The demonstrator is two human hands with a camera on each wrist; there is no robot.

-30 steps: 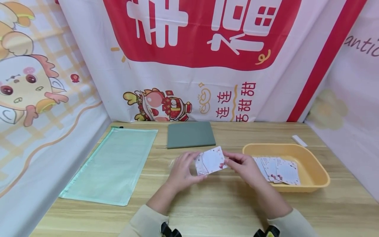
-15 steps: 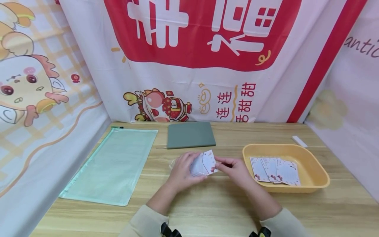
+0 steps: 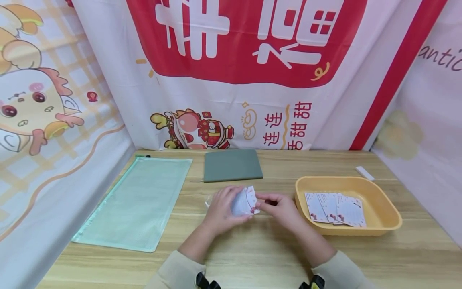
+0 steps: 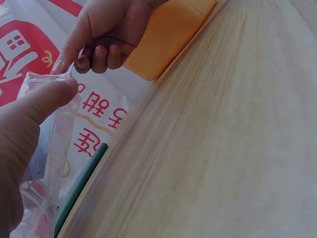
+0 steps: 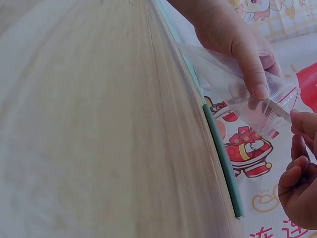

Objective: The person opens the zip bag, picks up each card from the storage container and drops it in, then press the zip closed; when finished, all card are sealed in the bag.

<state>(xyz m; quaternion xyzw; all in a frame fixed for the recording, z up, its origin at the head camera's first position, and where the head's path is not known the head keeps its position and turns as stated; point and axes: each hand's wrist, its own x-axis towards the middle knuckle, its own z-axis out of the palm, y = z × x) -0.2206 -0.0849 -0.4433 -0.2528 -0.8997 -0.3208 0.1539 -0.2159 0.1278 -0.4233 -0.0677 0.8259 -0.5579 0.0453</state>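
Observation:
My left hand [image 3: 221, 208] grips a clear plastic zip bag [image 5: 215, 69] by its mouth, thumb on one face. A white printed card [image 3: 250, 197] with small red decorations sits mostly inside the bag, its right end sticking out. With thumb and index finger, my right hand [image 3: 280, 209] pinches that end at the bag's opening. In the left wrist view, the two hands meet at the bag's top edge, held above the table. The fingers of my left hand behind the bag are partly hidden.
At the right stands a yellow plastic basket [image 3: 384, 204] with several printed cards [image 3: 351, 210] fanned inside. A white strip [image 3: 365, 173] lies behind it. A grey-green notebook [image 3: 232, 165] is at the back, and a mint zip pouch [image 3: 140, 200] lies flat at the left.
My right hand has moved left, pushing the card deeper into the bag; much less of it sticks out. My left hand has stayed nearly still.

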